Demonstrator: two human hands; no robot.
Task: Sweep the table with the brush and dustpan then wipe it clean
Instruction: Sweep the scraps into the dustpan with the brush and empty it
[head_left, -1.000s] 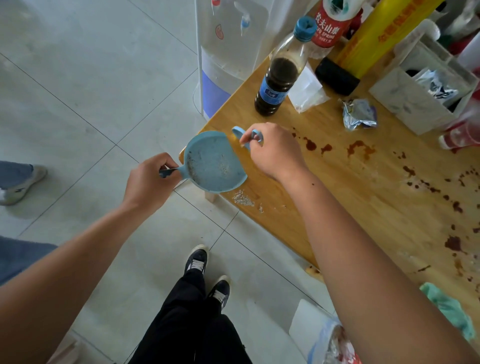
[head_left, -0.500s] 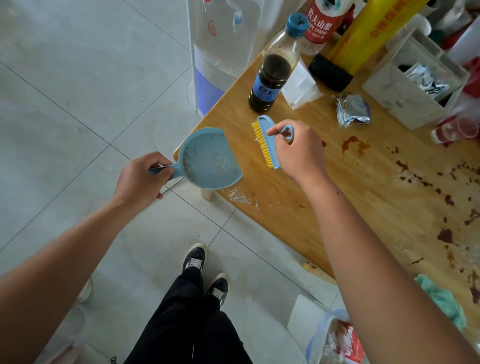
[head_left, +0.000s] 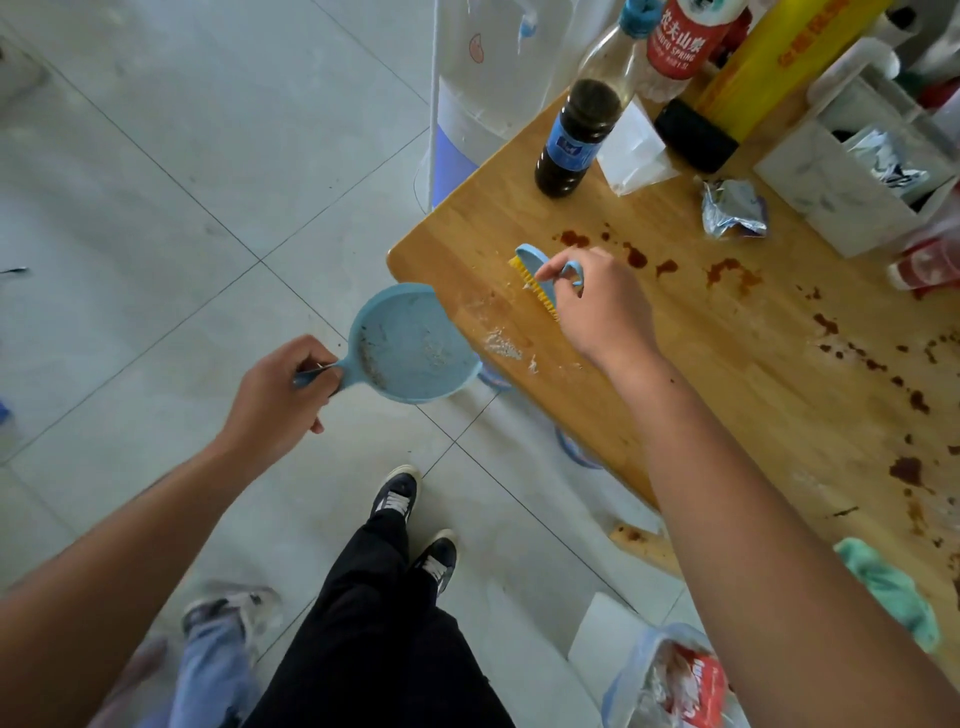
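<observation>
Sweeping step: right hand (head_left: 602, 306) is gripping the blue brush (head_left: 537, 275) behind white crumbs (head_left: 501, 345) at frame centre; left hand (head_left: 275, 395) is holding the dustpan (head_left: 410, 345) at the desk (head_left: 727, 364) edge. Next: draw crumbs across into the pan.

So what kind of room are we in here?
Likely a pantry or dining corner, home or office: a water dispenser stands beside the wooden table, which carries a dark bottle and a water bottle.

Bare forearms (head_left: 753, 519), black trousers (head_left: 374, 623), dark sneakers (head_left: 396, 493); white laces, pale soles
</observation>
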